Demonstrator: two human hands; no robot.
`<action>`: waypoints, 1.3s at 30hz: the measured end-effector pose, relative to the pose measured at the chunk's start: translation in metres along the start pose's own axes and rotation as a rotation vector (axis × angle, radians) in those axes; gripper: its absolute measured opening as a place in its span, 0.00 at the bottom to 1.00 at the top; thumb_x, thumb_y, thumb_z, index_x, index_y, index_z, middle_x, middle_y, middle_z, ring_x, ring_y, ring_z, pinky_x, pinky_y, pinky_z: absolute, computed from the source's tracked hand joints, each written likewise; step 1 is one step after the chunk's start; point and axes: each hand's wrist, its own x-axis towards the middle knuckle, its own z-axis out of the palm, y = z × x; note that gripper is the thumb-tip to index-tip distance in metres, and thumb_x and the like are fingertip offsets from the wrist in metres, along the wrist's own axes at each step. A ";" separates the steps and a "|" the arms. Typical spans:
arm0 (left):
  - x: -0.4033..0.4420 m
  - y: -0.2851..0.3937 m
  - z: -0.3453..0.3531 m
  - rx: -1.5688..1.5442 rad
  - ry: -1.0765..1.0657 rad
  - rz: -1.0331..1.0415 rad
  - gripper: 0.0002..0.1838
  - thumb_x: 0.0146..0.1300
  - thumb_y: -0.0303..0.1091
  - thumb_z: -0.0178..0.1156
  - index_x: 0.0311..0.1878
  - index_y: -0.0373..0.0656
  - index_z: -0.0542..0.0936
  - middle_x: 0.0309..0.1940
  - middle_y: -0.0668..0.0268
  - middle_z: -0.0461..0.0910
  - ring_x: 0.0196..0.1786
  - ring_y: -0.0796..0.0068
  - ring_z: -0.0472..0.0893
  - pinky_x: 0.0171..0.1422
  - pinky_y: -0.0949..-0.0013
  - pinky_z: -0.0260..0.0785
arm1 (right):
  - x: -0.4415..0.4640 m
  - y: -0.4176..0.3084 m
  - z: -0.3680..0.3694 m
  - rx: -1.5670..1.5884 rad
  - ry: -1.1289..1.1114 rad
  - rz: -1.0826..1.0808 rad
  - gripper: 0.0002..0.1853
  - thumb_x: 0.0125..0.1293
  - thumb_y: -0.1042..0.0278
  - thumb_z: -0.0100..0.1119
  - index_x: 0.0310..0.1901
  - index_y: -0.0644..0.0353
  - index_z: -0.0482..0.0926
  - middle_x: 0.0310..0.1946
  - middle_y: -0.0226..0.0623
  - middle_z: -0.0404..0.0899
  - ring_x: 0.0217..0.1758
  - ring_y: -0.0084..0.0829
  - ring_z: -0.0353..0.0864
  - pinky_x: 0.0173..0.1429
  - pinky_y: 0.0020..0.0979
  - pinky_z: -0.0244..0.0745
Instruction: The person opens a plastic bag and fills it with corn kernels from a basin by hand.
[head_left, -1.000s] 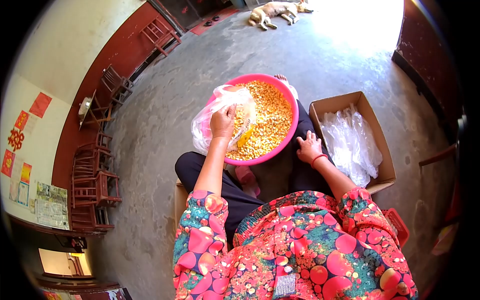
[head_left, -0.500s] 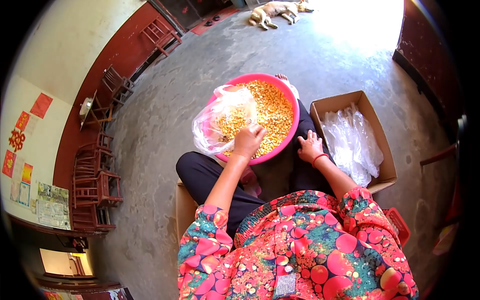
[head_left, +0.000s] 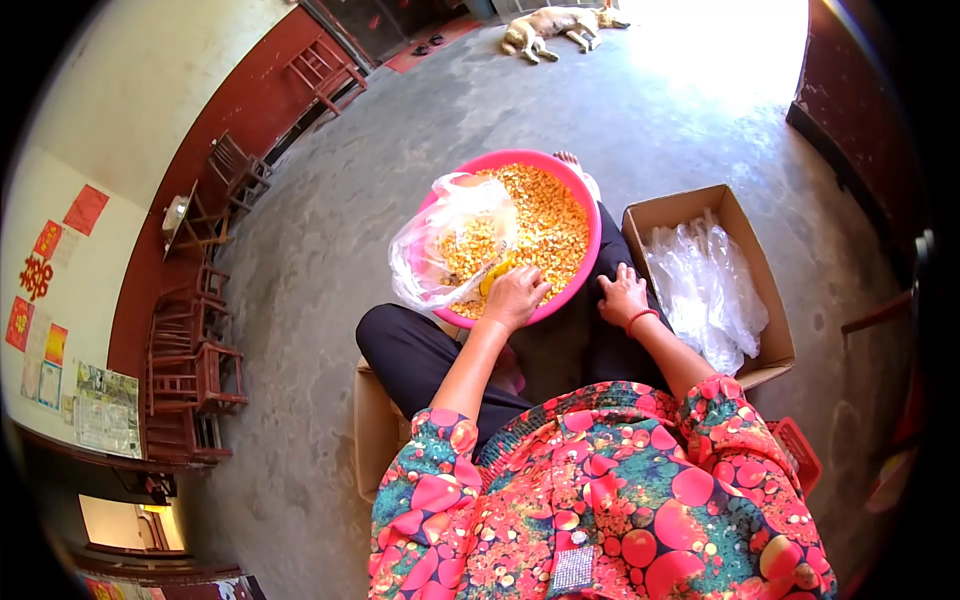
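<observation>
A pink basin (head_left: 595,236) full of yellow corn kernels (head_left: 550,215) rests in front of my legs. A clear plastic bag (head_left: 420,262) with a yellow mark lies over the basin's left side, kernels showing through it. My left hand (head_left: 515,297) is at the near rim, over the kernels beside the bag; its fingers are bent, and whether they hold anything is too small to tell. On my right knee lies my right hand (head_left: 624,296), fingers apart and holding nothing, with a red bracelet at the wrist.
Right of my knee stands a cardboard box (head_left: 778,300) with clear plastic bags (head_left: 705,290). Another box (head_left: 375,430) is by my left leg. A red basket (head_left: 797,455) sits at the right. Wooden chairs (head_left: 205,380) line the left wall; a dog (head_left: 560,30) lies far ahead.
My left hand has moved off the plastic bag, to the right and toward me, down to the near part of the basin. My right hand has stayed on the knee.
</observation>
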 end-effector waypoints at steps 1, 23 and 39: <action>-0.001 0.002 -0.001 -0.008 -0.016 -0.028 0.15 0.59 0.45 0.56 0.27 0.43 0.75 0.26 0.58 0.76 0.34 0.56 0.77 0.38 0.57 0.68 | -0.001 -0.001 -0.002 0.005 -0.007 0.002 0.23 0.52 0.59 0.59 0.52 0.50 0.73 0.64 0.58 0.55 0.67 0.51 0.55 0.63 0.53 0.57; 0.025 0.013 -0.045 -0.121 0.228 -0.093 0.21 0.61 0.45 0.57 0.19 0.37 0.74 0.15 0.51 0.68 0.18 0.54 0.71 0.26 0.59 0.62 | -0.003 -0.004 -0.005 -0.016 -0.007 0.014 0.26 0.52 0.58 0.57 0.55 0.47 0.71 0.64 0.56 0.57 0.67 0.50 0.56 0.62 0.52 0.58; 0.016 -0.022 -0.070 0.296 0.300 -0.208 0.16 0.50 0.48 0.63 0.27 0.44 0.79 0.33 0.56 0.79 0.40 0.53 0.77 0.48 0.55 0.68 | 0.044 0.039 0.094 -0.219 1.087 -0.545 0.15 0.59 0.70 0.47 0.45 0.66 0.75 0.36 0.46 0.74 0.39 0.43 0.74 0.48 0.41 0.71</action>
